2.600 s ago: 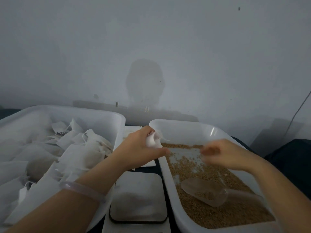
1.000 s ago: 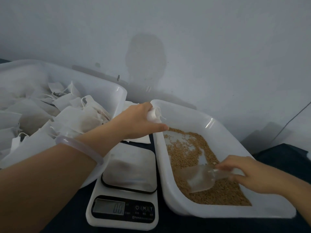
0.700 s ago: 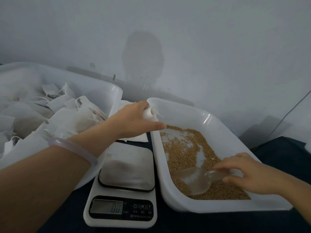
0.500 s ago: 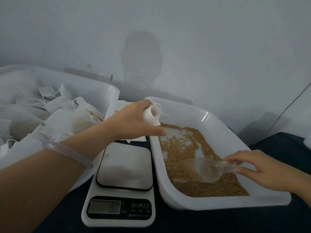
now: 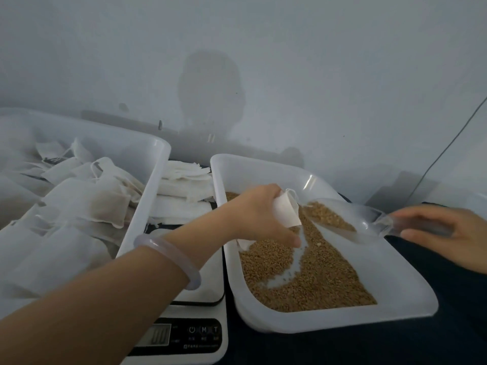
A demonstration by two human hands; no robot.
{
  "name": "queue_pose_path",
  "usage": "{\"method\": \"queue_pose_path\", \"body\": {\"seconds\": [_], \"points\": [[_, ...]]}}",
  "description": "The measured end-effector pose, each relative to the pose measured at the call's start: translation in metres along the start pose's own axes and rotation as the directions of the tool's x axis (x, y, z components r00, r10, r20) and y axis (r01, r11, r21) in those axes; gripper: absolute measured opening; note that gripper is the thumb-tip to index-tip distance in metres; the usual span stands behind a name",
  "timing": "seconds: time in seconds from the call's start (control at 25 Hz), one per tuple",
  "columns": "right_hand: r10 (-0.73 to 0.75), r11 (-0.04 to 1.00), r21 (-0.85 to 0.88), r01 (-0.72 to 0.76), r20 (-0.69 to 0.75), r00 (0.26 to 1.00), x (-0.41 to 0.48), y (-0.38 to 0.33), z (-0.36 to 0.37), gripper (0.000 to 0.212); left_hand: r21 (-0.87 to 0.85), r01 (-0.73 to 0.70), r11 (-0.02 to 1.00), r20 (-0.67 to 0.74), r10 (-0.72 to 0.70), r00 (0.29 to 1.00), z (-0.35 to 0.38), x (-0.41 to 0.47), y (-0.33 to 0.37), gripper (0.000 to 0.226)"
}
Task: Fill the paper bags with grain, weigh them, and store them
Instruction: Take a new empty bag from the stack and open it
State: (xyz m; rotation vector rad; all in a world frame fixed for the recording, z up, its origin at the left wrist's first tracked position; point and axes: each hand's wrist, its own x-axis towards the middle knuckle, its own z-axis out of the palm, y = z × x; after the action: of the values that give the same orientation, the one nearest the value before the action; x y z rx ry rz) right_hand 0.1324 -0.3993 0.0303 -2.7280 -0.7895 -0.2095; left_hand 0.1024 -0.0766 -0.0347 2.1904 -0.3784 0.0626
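— Where are the hands?
— Over the white plastic tray of brown grain (image 5: 329,324). The left hand (image 5: 259,214) grips a small white paper bag (image 5: 286,210) near its far left corner. The right hand (image 5: 445,230) holds a clear plastic scoop (image 5: 366,227), its tip just beside the bag's mouth.
— Any writing?
— M and T on the white digital scale (image 5: 200,335); the smaller print is unreadable.

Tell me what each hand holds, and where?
The left hand grips a small paper bag round its body; right hand holds the clear scoop by its handle.
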Motion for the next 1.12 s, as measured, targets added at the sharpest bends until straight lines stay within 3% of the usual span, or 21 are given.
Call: {"method": "queue_pose_path", "body": {"seconds": [0.12, 0.4, 0.56, 0.72, 0.88, 1.12], "points": [[-0.009, 1.0, 0.013, 0.01, -0.083, 0.996, 0.003, 0.001, -0.018, 0.033, -0.038, 0.014, 0.999, -0.041, -0.015, 0.999, 0.011, 0.003, 0.0, 0.051], [-0.062, 0.996, -0.065, 0.063, 0.014, 0.998, 0.014, -0.003, -0.037, 0.041, -0.073, 0.036, 0.997, -0.077, -0.041, 0.996, 0.025, -0.001, -0.004, 0.053], [0.036, 0.99, 0.135, -0.044, 0.058, 0.998, 0.004, 0.008, -0.042, 0.037, -0.131, 0.064, 0.989, -0.101, -0.077, 0.992, 0.023, -0.002, -0.004, 0.051], [0.026, 0.985, 0.17, -0.033, 0.043, 0.999, -0.001, 0.001, -0.022, 0.035, -0.042, 0.079, 0.996, -0.017, -0.079, 0.997, 0.025, -0.001, -0.003, 0.052], [-0.054, 0.998, 0.044, 0.049, 0.114, 0.992, 0.005, -0.017, -0.012, 0.031, 0.007, 0.032, 0.999, -0.009, -0.031, 0.999, 0.029, -0.003, -0.002, 0.05], [-0.147, 0.984, -0.09, 0.156, 0.099, 0.984, 0.024, -0.041, -0.022, 0.031, 0.158, 0.019, 0.987, -0.07, -0.008, 0.998, 0.035, -0.005, -0.003, 0.059]]}}
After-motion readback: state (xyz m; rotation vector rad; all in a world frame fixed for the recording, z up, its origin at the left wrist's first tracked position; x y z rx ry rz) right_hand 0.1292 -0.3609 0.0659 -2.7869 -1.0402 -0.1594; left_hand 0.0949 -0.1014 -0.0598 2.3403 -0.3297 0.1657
